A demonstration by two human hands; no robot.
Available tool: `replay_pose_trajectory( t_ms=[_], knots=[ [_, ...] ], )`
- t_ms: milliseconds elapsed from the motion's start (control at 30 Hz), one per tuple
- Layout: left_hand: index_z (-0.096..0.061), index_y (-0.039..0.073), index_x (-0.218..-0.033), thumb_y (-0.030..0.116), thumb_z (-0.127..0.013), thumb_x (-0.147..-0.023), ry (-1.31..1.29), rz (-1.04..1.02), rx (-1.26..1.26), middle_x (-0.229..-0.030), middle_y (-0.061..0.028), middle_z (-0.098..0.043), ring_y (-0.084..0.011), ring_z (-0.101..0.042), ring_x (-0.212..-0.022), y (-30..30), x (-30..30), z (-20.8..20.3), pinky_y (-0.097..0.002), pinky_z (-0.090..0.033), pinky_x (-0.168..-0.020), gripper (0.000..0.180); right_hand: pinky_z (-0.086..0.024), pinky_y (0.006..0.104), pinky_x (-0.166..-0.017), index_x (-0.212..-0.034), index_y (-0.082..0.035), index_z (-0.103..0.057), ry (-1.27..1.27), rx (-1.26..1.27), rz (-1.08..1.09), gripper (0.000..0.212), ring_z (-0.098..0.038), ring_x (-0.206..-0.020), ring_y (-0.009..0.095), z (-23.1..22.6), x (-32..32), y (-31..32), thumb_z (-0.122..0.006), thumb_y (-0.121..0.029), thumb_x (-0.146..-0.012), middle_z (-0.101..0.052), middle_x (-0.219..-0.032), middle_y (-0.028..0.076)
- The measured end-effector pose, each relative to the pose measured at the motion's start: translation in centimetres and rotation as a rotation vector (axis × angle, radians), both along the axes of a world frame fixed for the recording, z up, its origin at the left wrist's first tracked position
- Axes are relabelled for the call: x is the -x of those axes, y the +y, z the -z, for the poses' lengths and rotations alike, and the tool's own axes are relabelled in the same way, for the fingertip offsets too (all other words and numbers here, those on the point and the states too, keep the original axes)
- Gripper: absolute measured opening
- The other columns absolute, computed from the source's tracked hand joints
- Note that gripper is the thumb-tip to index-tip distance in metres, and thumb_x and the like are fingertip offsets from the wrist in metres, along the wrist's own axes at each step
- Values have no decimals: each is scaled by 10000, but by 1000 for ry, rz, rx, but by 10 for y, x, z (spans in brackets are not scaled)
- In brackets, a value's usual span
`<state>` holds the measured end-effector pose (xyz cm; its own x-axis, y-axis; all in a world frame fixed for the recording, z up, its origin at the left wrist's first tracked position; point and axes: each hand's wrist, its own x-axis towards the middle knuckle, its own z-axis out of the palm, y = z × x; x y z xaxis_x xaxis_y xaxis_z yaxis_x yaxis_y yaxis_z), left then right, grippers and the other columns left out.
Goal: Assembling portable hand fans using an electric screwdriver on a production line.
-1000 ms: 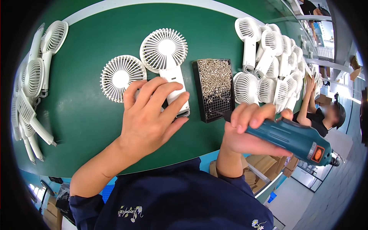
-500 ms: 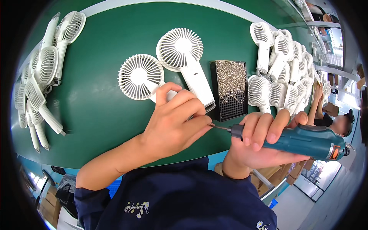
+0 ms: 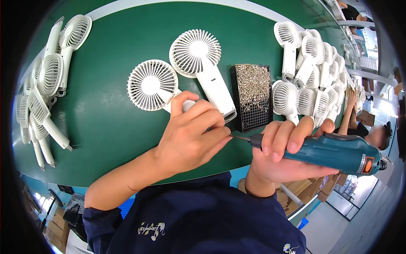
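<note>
My left hand (image 3: 192, 133) is closed round the handle of a white handheld fan (image 3: 152, 85), whose round grille points to the upper left. Most of that handle is hidden behind my fingers. My right hand (image 3: 283, 148) grips a teal electric screwdriver (image 3: 334, 154), held nearly level. Its thin bit points left and its tip meets the end of the fan handle at my left fingertips; any screw there is hidden. A second white handheld fan (image 3: 213, 86) lies just beyond my left hand. Beside it stands a black tray (image 3: 256, 125) holding many small silvery screws (image 3: 253, 82).
White fans lie heaped at the left (image 3: 50, 74) and more are piled at the right (image 3: 313, 51). All rest on the green table (image 3: 105, 139), whose near edge curves in front of me. Beyond the right pile, another person's arm (image 3: 349, 108) reaches in.
The screwdriver and my right hand have shifted slightly left. My left hand keeps its grip on the fan, and the table items appear a few pixels left.
</note>
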<state>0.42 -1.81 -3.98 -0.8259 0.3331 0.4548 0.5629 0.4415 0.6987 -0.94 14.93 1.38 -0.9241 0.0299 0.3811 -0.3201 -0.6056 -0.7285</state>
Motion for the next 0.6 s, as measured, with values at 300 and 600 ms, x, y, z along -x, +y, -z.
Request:
replay_pose_trajectory(
  t_ms=[300,600],
  knots=[
    [-708,92,-776,119,-810,-592,4,4,-15,-747,33,-528,-146,-530,-738,2,0,3,-428,-318,-880,211,-408,343,-465,-1311,-212,-396,-54,111,-64,738,-501,-522,219,1,-3,8,-423,-767,-825,-507,-763,93],
    [-710,85,-817,120,-803,-608,22,16,15,-745,28,-516,-140,-531,-733,1,0,5,-421,-317,-882,231,-415,375,-516,-1286,-184,-389,-18,74,-159,722,-525,-577,247,6,-3,8,-452,-742,-833,-524,-792,136]
  ],
)
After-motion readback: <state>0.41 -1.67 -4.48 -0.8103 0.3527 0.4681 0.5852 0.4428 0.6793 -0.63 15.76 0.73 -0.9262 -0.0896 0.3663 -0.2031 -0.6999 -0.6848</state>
